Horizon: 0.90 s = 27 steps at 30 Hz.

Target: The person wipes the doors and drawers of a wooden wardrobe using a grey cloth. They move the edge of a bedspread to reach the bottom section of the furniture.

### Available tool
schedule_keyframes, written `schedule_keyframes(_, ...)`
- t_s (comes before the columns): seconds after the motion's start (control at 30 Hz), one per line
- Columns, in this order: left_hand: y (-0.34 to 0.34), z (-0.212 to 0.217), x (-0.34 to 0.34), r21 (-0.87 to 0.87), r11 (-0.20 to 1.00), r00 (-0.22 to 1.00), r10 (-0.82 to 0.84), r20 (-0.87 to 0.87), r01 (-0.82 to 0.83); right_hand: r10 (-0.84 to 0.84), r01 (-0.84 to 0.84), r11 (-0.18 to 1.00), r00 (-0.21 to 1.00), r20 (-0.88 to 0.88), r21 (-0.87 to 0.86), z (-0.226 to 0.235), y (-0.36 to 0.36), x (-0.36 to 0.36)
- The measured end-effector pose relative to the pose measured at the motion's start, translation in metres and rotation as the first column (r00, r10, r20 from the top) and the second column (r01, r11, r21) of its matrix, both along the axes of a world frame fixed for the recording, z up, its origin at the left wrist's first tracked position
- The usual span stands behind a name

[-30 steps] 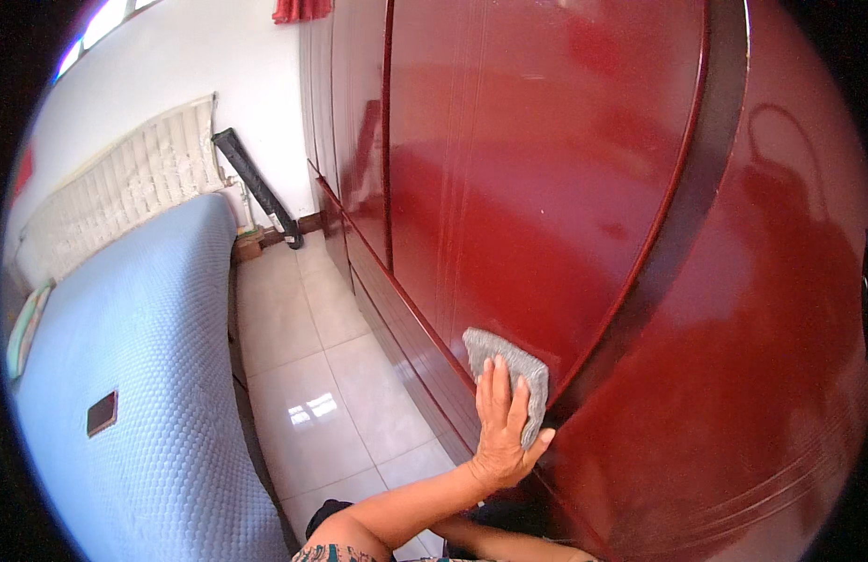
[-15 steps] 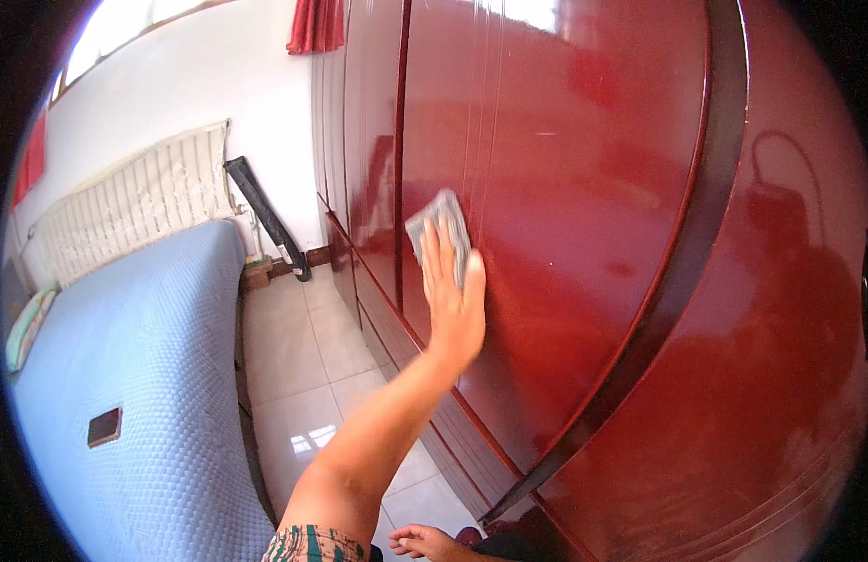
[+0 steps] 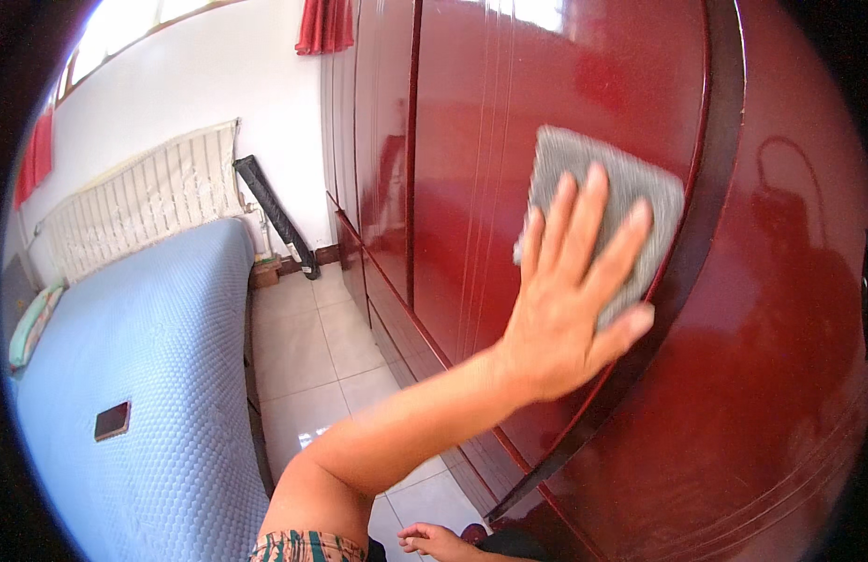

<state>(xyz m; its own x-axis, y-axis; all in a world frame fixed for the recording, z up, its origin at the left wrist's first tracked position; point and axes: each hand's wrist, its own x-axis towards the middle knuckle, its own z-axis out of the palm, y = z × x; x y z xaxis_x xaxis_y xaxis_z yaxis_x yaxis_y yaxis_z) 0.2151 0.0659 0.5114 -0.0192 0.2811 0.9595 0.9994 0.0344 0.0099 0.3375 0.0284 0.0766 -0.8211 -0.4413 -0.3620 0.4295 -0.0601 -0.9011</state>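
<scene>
Left hand (image 3: 563, 309): pressing flat, fingers spread wide, on a grey square cloth (image 3: 610, 201) at centre right.
Cloth: lying under the fingers, against the glossy dark-red wooden wardrobe door (image 3: 509, 112).
Right hand (image 3: 441, 540): resting low at bottom edge, loosely curled, empty, farther away.

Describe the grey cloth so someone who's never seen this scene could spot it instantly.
Start at the big glossy dark red wooden wardrobe filling the right side of the view. On its door panel, near the dark curved trim, the left hand presses flat with fingers spread over a square grey textured cloth. It is the only matte grey patch on that shiny red surface.
</scene>
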Motion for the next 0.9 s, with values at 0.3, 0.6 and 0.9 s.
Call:
schedule_keyframes(0.3,-0.010,-0.009,-0.145,0.247,0.967,0.866,-0.075,0.495,-0.057,-0.013,0.016,0.997,0.999,0.036,-0.081,0.011,-0.006,0.004)
schedule_keyframes(0.6,-0.027,-0.197,-0.216,0.099,0.963,0.483,0.036,0.875,-0.252,0.050,-0.049,0.999,0.997,0.056,-0.016,0.020,-0.010,0.002)
schedule_keyframes(0.9,-0.056,-0.264,-0.213,-0.170,0.931,0.430,0.305,0.850,-0.323,0.047,-0.046,0.999,0.998,0.043,-0.019,0.039,0.004,0.008)
